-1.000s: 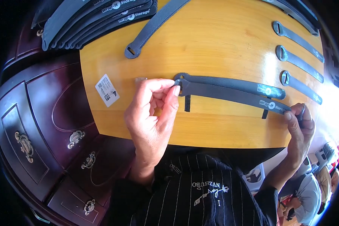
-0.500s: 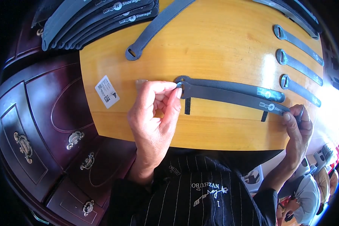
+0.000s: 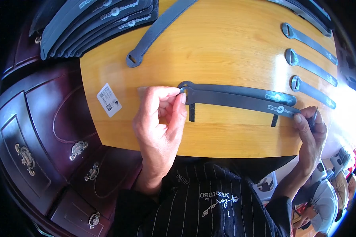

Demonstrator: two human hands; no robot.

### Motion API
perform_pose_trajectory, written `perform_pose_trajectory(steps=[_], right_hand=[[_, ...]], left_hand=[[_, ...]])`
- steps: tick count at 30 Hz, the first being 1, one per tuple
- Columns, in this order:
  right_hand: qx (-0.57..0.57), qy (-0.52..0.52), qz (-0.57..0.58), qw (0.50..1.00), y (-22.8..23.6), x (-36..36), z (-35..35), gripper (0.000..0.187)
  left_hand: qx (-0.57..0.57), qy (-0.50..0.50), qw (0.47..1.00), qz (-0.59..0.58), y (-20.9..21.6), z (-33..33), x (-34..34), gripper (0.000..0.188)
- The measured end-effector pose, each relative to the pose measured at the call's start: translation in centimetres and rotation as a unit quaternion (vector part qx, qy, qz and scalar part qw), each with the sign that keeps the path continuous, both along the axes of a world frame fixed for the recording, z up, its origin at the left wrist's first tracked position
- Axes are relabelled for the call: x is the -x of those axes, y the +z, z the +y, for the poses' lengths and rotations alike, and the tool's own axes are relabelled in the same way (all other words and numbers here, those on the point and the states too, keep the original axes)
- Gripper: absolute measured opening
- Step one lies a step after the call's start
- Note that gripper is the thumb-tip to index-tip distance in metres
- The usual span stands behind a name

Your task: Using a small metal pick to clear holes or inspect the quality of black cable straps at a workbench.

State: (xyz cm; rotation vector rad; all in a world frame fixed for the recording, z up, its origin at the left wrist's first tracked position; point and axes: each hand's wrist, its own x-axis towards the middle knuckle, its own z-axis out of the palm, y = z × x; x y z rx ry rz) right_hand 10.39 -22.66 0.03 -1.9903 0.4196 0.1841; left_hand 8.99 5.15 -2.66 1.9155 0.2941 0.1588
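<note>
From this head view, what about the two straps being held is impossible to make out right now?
- Left end of the front strap: covered by the left hand fingers.
- Right end: hidden behind the right hand.
- Back strap: its lower edge lies under the front one.
- Stack of straps at top left: cut off by the picture's edge, count unclear.

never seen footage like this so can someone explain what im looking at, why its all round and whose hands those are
It is one view from a wide fisheye camera worn on a person's head, looking down, so straight edges bend. The left hand pinches one end of a long grey strap and the right hand holds the other end, stretched over a yellow wooden table. More straps lie singly at the right, one lies at the top, a stack sits top left, and a white label is stuck to the wood. A dark wooden cabinet stands left.
</note>
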Motion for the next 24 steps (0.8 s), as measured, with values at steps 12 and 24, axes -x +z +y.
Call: perform_pose_trajectory(steps=[12,24], right_hand=[[0.039,0.052,-0.025,0.998,-0.5,-0.6,0.2,0.018],[0.003,0.032,0.035,0.999,0.1,-1.2,0.6,0.021]], left_hand=[[-0.064,0.0,0.997,0.049,0.6,0.0,0.0,0.011],[-0.08,-0.008,0.996,0.044,0.5,0.0,-0.2,0.012]])
